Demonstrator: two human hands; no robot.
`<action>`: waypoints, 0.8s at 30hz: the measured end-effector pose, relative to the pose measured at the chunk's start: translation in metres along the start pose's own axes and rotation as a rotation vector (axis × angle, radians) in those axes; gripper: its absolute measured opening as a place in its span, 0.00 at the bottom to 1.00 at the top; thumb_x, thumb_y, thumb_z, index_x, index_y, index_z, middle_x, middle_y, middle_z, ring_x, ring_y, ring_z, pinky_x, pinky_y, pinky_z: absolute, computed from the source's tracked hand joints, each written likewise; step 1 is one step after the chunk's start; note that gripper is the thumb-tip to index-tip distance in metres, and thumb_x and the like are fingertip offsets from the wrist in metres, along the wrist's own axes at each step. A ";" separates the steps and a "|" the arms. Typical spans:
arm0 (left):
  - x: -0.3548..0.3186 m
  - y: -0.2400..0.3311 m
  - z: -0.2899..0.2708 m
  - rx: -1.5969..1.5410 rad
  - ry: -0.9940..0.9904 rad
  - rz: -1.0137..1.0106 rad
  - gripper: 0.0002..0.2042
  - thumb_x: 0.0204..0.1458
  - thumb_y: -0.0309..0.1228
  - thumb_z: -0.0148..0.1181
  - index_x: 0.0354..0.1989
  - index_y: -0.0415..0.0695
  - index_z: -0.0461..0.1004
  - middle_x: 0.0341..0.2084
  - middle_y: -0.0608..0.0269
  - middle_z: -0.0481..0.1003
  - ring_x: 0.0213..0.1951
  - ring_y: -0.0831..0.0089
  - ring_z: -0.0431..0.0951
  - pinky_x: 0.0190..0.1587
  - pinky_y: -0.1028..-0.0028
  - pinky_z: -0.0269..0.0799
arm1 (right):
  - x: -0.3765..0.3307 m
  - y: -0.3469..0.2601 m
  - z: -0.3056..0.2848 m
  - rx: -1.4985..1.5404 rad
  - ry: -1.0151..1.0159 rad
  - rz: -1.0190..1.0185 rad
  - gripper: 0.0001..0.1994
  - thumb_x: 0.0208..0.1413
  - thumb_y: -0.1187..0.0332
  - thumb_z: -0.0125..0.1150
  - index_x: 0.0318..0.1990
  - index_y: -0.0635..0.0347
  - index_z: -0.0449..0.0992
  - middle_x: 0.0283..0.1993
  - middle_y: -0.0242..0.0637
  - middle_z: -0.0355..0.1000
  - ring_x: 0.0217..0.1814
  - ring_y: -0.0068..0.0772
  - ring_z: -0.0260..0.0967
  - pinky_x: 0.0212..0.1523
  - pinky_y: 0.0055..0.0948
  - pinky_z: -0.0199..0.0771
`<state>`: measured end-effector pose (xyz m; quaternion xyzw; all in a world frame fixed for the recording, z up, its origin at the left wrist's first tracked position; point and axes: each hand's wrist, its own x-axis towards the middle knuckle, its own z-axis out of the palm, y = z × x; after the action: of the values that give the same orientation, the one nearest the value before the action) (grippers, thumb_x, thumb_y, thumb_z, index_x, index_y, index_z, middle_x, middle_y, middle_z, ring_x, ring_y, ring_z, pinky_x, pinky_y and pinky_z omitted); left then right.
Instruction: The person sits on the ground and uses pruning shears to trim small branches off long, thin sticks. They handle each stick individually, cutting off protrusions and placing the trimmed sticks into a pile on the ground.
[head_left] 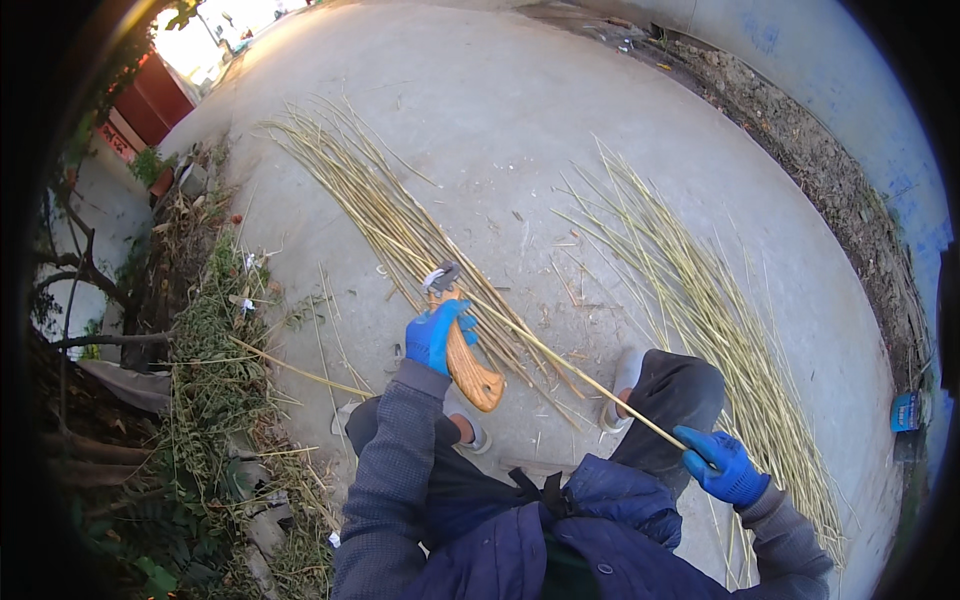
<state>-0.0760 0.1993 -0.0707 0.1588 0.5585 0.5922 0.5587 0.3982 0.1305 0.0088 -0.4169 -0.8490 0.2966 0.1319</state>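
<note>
The grey concrete ground [480,130] carried two long piles of stalks, well apart. The larger, the right-hand pile [735,340], was pale green and lay beyond your right knee. The smaller, the left-hand pile [360,195], was yellower and ran from the far ground down toward your feet. A bank of cut greenery [210,345] edged the ground on your left.

One single stalk [570,365] was in work. It sloped across your front, from your right hand up to the head of the wooden-handled tool [465,360]; whether it passed beyond that head could not be told against the pile behind. Your gloved left hand [432,335] was closed around the tool's handle. Your gloved right hand [727,468] was closed on the stalk's near end.

Assessment: you appeared to be partway through dressing stalks singly. Small scraps [575,285] between the piles suggested that some had been done. The stalk in hand was probably unfinished, and a considerable number likely remained. Which pile was finished could not be confirmed, nor whether the tool's blades were biting.
</note>
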 end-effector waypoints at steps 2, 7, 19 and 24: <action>-0.015 -0.023 0.019 0.053 -0.052 -0.043 0.24 0.57 0.38 0.62 0.57 0.34 0.70 0.44 0.55 0.78 0.39 0.67 0.78 0.41 0.69 0.78 | 0.017 -0.001 0.010 -0.022 0.014 -0.058 0.16 0.49 0.75 0.64 0.48 0.62 0.77 0.23 0.41 0.71 0.24 0.45 0.69 0.29 0.41 0.68; 0.025 -0.024 -0.047 -0.068 0.058 0.102 0.26 0.56 0.41 0.62 0.57 0.35 0.70 0.46 0.53 0.77 0.44 0.64 0.78 0.45 0.65 0.76 | -0.028 0.013 -0.002 -0.329 0.048 -0.205 0.11 0.47 0.75 0.65 0.41 0.60 0.76 0.20 0.36 0.68 0.21 0.41 0.68 0.28 0.39 0.67; 0.109 0.167 -0.426 -0.100 0.357 0.353 0.35 0.56 0.42 0.56 0.72 0.49 0.53 0.70 0.48 0.53 0.67 0.53 0.59 0.66 0.53 0.58 | -0.166 0.084 -0.051 -0.721 0.086 0.008 0.10 0.43 0.76 0.61 0.36 0.58 0.73 0.26 0.39 0.66 0.33 0.46 0.67 0.38 0.43 0.67; 0.107 0.168 -0.429 -0.242 0.186 0.178 0.29 0.58 0.46 0.54 0.65 0.48 0.61 0.63 0.55 0.62 0.56 0.57 0.68 0.58 0.57 0.66 | -0.158 0.107 -0.080 -0.743 0.196 0.020 0.08 0.43 0.77 0.60 0.32 0.58 0.70 0.21 0.35 0.60 0.25 0.42 0.62 0.31 0.41 0.60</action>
<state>-0.5411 0.1234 -0.1164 0.0837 0.5161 0.7143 0.4651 0.6011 0.0891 0.0099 -0.4708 -0.8780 -0.0711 0.0495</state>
